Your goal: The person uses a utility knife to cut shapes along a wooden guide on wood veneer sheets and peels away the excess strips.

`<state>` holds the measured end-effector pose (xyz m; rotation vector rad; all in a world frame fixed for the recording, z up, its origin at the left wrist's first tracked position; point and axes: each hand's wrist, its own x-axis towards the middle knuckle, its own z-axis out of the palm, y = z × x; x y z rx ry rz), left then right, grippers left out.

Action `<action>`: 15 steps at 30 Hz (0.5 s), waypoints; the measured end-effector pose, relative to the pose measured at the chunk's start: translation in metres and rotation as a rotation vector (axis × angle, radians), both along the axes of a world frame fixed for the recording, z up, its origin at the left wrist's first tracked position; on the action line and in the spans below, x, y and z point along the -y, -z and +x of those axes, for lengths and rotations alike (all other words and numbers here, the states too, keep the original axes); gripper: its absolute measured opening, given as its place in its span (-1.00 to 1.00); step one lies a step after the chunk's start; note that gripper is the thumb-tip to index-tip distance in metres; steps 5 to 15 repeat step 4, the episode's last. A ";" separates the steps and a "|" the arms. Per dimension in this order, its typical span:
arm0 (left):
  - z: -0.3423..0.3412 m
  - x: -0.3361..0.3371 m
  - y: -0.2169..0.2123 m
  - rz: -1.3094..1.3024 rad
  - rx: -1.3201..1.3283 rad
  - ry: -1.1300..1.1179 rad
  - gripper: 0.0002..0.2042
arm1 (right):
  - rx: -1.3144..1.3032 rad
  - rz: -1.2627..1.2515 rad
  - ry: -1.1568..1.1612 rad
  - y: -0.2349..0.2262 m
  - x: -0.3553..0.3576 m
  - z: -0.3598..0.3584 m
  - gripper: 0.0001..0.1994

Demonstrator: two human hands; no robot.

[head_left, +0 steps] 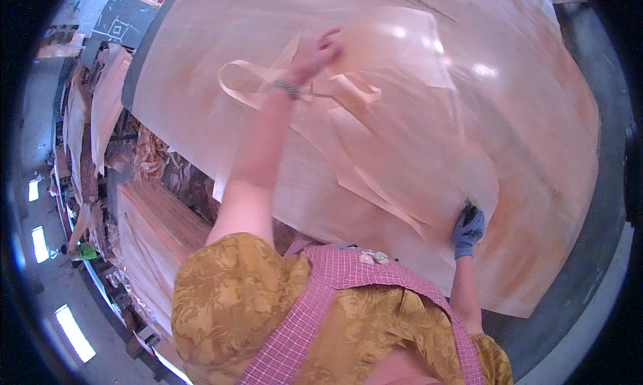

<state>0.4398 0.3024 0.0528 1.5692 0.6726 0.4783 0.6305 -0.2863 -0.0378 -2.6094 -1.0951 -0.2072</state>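
the left hand (320, 53) reaches far across the wide veneer sheet (536, 117) on the tabletop, fingers pinching a curling thin veneer strip (348, 90). the gloved right hand (467, 229), near and to the right, has its fingers clenched on the torn veneer piece (415, 144) lying over the sheet.

Left hand (320, 53) reaches far forward, bare; gloved right hand (468, 229) is curled, low.

Thin pale veneer sheet (402, 117), torn, curling strips (281, 84)
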 end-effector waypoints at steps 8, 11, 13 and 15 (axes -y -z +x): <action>-0.130 -0.046 0.015 0.627 -0.915 0.006 -0.58 | -0.145 -0.130 0.042 -0.001 -0.003 0.003 -0.72; -0.130 -0.046 0.015 0.627 -0.915 0.006 -0.58 | -0.145 -0.130 0.042 -0.001 -0.003 0.003 -0.72; -0.130 -0.046 0.015 0.627 -0.915 0.006 -0.58 | -0.145 -0.130 0.042 -0.001 -0.003 0.003 -0.72; -0.130 -0.046 0.015 0.627 -0.915 0.006 -0.58 | -0.145 -0.130 0.042 -0.001 -0.003 0.003 -0.72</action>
